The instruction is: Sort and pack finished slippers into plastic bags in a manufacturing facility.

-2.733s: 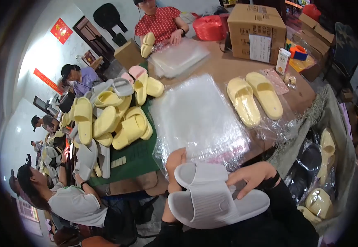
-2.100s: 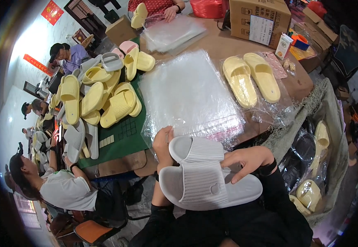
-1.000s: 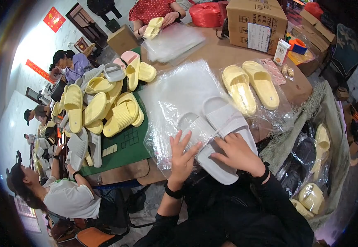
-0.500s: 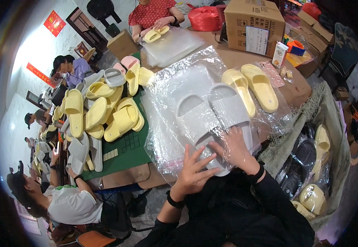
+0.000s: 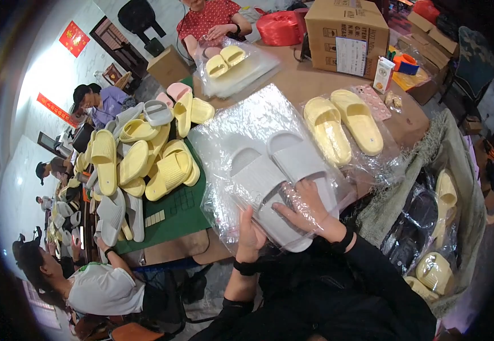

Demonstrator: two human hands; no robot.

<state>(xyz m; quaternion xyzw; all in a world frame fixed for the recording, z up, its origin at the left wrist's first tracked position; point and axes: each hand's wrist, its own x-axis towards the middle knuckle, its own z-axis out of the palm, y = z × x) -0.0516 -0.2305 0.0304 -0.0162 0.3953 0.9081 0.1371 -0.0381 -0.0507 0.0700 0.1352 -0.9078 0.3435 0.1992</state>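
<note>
A pair of light grey slippers (image 5: 256, 176) lies side by side in a clear plastic bag (image 5: 210, 196), on top of a stack of clear bags (image 5: 258, 113). My right hand (image 5: 309, 210) is under the clear film, lying on the slippers' footbeds with thumb and fingers spread apart. Along the bag's lower left edge, beside a heel, my left hand (image 5: 251, 234) grips with its thumb up; its other fingers are largely hidden. To the right, two yellow slippers (image 5: 366, 128) lie in another clear bag.
Yellow and grey slippers (image 5: 136, 159) are heaped on a green mat (image 5: 187, 221) at left. A carton (image 5: 343, 40) and small white box (image 5: 383, 74) stand at the back right. At right, a woven sack (image 5: 468, 227) holds bagged slippers. Co-workers (image 5: 104, 284) sit left and across.
The grey slippers and bag have shifted slightly left and down. My left hand has come down from above the slippers to the bag's edge. Across the table, the co-worker's yellow slippers now lie on clear bags.
</note>
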